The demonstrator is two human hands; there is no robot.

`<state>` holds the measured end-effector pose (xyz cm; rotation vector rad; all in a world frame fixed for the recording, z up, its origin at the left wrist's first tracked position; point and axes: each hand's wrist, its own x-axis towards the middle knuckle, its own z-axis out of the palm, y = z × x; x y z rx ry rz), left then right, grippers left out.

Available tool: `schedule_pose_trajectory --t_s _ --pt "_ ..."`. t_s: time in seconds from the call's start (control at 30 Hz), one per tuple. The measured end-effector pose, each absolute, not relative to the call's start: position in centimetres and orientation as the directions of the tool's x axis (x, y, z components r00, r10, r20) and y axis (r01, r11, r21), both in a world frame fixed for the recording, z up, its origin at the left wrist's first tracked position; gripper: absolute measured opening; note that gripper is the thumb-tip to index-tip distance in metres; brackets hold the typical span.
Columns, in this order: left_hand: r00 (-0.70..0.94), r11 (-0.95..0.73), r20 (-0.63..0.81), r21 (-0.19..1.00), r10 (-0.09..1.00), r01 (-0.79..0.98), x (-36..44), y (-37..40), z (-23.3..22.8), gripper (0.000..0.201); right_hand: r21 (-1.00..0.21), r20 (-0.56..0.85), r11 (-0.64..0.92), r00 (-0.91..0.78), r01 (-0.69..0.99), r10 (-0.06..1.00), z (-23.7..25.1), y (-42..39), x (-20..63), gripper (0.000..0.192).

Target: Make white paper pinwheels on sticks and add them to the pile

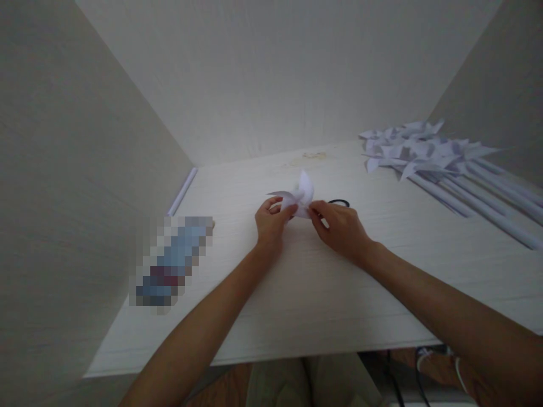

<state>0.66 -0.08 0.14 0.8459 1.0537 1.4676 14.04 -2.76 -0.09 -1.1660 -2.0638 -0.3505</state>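
A white paper pinwheel head (304,189) with curved blades is held between my two hands, just above the middle of the table. My left hand (271,221) grips it from the left, thumb in front and fingers behind. On the other side, my right hand (337,226) pinches its lower right edge between thumb and fingertips. No stick shows on this pinwheel. A black loop (339,202), perhaps a scissors handle, lies partly hidden behind my right hand.
Several white paper pinwheels on rolled paper sticks (432,150) lie piled at the right. One rolled paper tube (183,191) rests along the left wall. A pixelated, blurred item (176,263) lies nearer on the left. Walls enclose the white table (254,316) on three sides.
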Motion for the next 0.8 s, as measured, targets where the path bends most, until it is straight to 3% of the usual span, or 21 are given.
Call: schedule_pose_trajectory --t_s 0.3,0.8 --pt "-0.171 -0.036 -0.029 0.93 0.985 -0.365 0.61 -0.05 0.11 0.037 -0.296 0.652 0.509 -0.219 0.808 0.726 -0.2 -2.33 14.42 0.021" --pt "-0.157 -0.009 -0.04 0.954 0.987 -0.3 0.76 -0.2 0.34 0.036 -0.359 0.618 0.502 -0.202 0.787 0.76 -0.01 -2.39 14.21 0.025"
